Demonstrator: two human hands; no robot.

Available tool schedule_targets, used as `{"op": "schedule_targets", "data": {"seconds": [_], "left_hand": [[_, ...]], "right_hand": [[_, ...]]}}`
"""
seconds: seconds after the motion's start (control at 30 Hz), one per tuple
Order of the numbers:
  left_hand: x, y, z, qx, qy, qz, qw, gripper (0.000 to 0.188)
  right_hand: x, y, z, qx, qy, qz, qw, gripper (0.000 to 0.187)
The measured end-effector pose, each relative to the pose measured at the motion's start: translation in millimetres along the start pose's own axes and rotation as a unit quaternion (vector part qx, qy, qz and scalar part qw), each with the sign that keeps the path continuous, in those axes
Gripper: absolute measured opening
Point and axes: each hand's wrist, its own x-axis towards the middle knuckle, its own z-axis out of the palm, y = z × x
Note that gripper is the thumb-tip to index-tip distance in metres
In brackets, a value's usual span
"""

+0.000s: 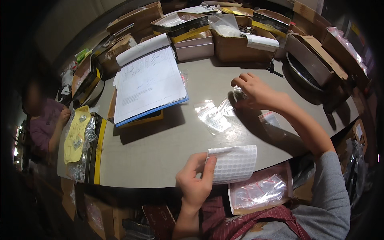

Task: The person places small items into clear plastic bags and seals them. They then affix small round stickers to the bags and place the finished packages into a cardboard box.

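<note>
At the near edge of the grey bench [160, 160], the left hand [196, 180] pinches a white sheet of small round stickers [234, 164] by its left end, thumb on top and fingers curled behind it. The sheet's long axis runs left to right, roughly along the bench edge, and its free end curls out to the right of the hand.

Beyond the sticker sheet, further across the bench and a little to the right, the right hand [252, 91] is stretched out with its fingers bent down and closed over a small clear zip bag [240, 93] with something dark inside; how tightly it grips I cannot tell. Between that hand and the sticker sheet lie more small clear zip bags: one flat one [211, 116] just left of the right wrist, another with a red strip [269, 119] under the forearm. So the bags lie straight beyond the sheet, and the right hand is much the nearer to them.

Left of the bags, an open binder of printed sheets [148, 82] rests on a blue and yellow box. Cardboard boxes [236, 46] ring the far side of the bench. Below the sticker sheet, off the bench edge, a tray of filled small bags [260, 190] sits by the person's lap. At the far left another person in a purple top [42, 124] sits beside a yellow paper [78, 132].
</note>
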Motion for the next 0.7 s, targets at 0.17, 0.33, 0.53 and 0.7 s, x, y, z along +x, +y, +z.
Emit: {"op": "schedule_targets", "data": {"seconds": [0.17, 0.33, 0.53, 0.7], "left_hand": [[-7, -4, -2, -0.068, 0.036, 0.03, 0.997, 0.012], [-8, -3, -1, -0.141, 0.056, 0.037, 0.988, 0.015], [0, 2, 6, -0.105, 0.028, -0.006, 0.994, 0.015], [23, 14, 2, 0.118, 0.035, -0.015, 0.992, 0.025]], "right_hand": [[-26, 14, 14, 0.101, -0.062, -0.03, 0.993, 0.06], [-43, -9, 19, 0.126, 0.052, -0.062, 0.989, 0.043], [-38, -7, 25, 0.154, 0.066, -0.085, 0.982, 0.034], [-34, 3, 29, 0.126, 0.063, -0.121, 0.983, 0.034]]}}
